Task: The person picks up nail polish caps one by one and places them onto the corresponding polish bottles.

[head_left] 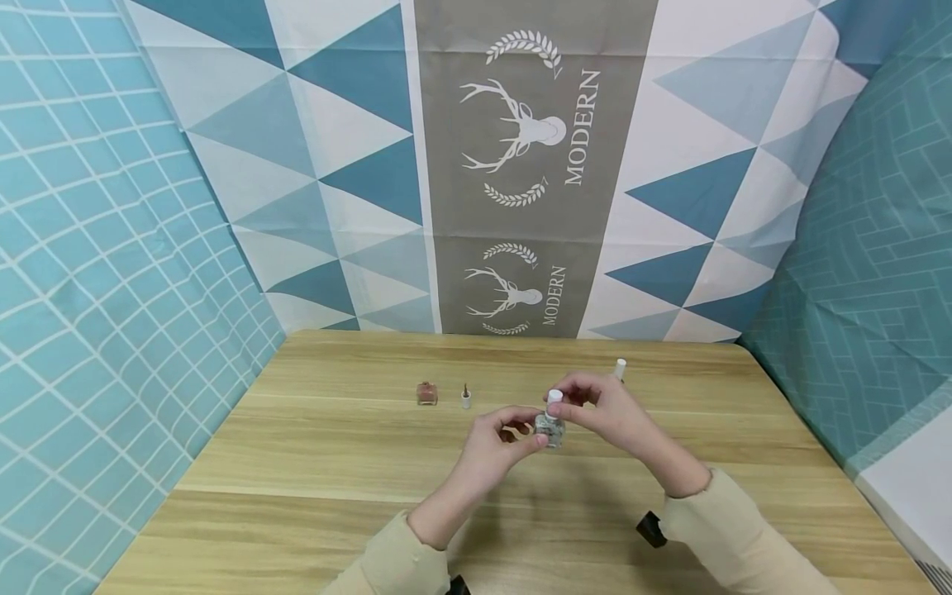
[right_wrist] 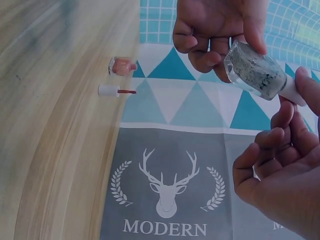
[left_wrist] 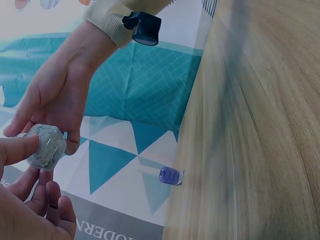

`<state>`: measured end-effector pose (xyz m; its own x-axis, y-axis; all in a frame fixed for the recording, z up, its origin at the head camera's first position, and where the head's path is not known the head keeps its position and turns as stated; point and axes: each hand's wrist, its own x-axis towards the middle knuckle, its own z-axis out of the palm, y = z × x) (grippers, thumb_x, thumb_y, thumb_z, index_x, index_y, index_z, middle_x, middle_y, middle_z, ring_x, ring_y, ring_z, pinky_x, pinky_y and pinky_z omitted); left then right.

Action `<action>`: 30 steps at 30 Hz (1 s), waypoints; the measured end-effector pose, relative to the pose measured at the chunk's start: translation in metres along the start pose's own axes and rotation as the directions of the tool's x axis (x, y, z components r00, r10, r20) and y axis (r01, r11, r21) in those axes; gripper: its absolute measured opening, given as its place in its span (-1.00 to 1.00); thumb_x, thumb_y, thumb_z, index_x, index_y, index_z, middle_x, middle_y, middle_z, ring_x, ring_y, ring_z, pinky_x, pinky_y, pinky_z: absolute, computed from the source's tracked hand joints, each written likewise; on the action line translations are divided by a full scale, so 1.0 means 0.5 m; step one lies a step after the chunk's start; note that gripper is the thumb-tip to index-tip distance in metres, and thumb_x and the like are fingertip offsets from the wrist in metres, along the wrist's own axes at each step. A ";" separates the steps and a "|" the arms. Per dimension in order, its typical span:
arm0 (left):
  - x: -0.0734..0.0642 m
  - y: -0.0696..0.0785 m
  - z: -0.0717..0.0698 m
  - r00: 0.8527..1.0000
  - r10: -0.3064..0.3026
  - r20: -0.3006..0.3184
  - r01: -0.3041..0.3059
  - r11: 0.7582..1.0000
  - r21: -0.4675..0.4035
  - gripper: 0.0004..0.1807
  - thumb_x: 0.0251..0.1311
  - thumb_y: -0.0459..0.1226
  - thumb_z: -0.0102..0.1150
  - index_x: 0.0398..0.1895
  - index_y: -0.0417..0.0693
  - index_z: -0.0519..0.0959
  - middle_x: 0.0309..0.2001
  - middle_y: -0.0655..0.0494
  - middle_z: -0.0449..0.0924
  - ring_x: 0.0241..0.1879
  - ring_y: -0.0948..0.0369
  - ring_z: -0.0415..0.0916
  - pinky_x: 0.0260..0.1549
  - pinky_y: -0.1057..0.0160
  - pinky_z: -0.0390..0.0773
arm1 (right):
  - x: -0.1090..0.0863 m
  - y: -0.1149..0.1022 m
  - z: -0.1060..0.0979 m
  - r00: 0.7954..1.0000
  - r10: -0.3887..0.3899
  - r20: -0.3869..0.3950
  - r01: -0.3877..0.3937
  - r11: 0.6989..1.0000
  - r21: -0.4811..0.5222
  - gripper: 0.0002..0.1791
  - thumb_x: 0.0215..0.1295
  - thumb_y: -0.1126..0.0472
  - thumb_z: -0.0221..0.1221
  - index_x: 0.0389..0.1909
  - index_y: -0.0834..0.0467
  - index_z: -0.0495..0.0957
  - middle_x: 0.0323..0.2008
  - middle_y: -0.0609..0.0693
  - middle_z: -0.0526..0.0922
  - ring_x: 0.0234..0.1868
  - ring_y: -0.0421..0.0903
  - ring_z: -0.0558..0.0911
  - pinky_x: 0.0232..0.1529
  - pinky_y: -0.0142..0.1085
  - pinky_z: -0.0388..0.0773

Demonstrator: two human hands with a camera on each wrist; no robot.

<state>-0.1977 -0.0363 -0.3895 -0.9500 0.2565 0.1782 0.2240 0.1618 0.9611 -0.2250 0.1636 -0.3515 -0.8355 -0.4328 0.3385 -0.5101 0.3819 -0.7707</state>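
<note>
Above the table, my left hand (head_left: 487, 450) holds the glass body of a nail polish bottle (right_wrist: 255, 72) between thumb and fingers. The polish inside is pale grey-white with dark speckles. My right hand (head_left: 606, 409) pinches the bottle's white cap (head_left: 554, 397), which sits at the bottle's neck. In the right wrist view the bottle lies tilted between both hands. Farther left on the table stands a pinkish-brown nail polish bottle (head_left: 427, 394) without its cap. Beside it a white brush cap (head_left: 466, 401) rests upside down, its polish-coated brush pointing up.
Behind my right hand stands a purple nail polish bottle (left_wrist: 170, 175) with a white cap (head_left: 621, 366), partly hidden in the head view. The wooden table (head_left: 312, 446) meets a patterned cloth backdrop (head_left: 513, 207) at its far edge. Tiled-print cloth (head_left: 97, 273) hangs at the left.
</note>
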 end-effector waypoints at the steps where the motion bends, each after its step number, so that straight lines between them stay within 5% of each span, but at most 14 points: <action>1: 0.000 0.001 0.000 1.000 0.000 -0.003 0.000 1.000 0.000 -0.70 0.04 -0.21 0.36 -0.11 -0.01 0.66 -0.25 0.14 0.62 -0.23 0.22 0.43 -0.32 0.35 0.42 | 0.001 -0.001 0.001 1.000 0.008 -0.007 -0.008 1.000 0.000 -0.89 0.18 0.19 0.28 -0.29 0.11 0.62 -0.42 -0.07 0.59 -0.41 -0.17 0.48 -0.39 -0.36 0.46; 18: -0.004 0.008 0.002 1.000 0.024 -0.018 -0.024 0.999 -0.030 -0.69 0.02 -0.25 0.37 -0.12 -0.05 0.66 -0.23 0.09 0.63 -0.20 0.14 0.44 -0.32 0.36 0.41 | 0.009 -0.006 0.011 0.998 0.037 -0.051 -0.037 0.999 -0.002 -0.80 0.05 0.17 0.38 -0.42 0.12 0.54 -0.53 -0.07 0.45 -0.52 -0.21 0.37 -0.56 -0.39 0.32; 30: -0.006 0.007 -0.004 1.000 0.011 -0.019 -0.012 0.998 -0.054 -0.69 0.03 -0.29 0.36 -0.10 -0.07 0.65 -0.22 0.06 0.62 -0.25 0.24 0.40 -0.37 0.39 0.40 | -0.002 -0.003 -0.008 0.988 -0.147 0.052 0.143 0.986 0.084 -0.71 0.35 0.31 0.07 0.05 0.15 0.56 -0.16 0.05 0.57 -0.31 -0.14 0.48 -0.31 -0.34 0.46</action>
<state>-0.1946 -0.0381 -0.3861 -0.9514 0.2404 0.1927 0.2234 0.1074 0.9688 -0.2242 0.1667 -0.3485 -0.7395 -0.5263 0.4198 -0.6051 0.2463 -0.7571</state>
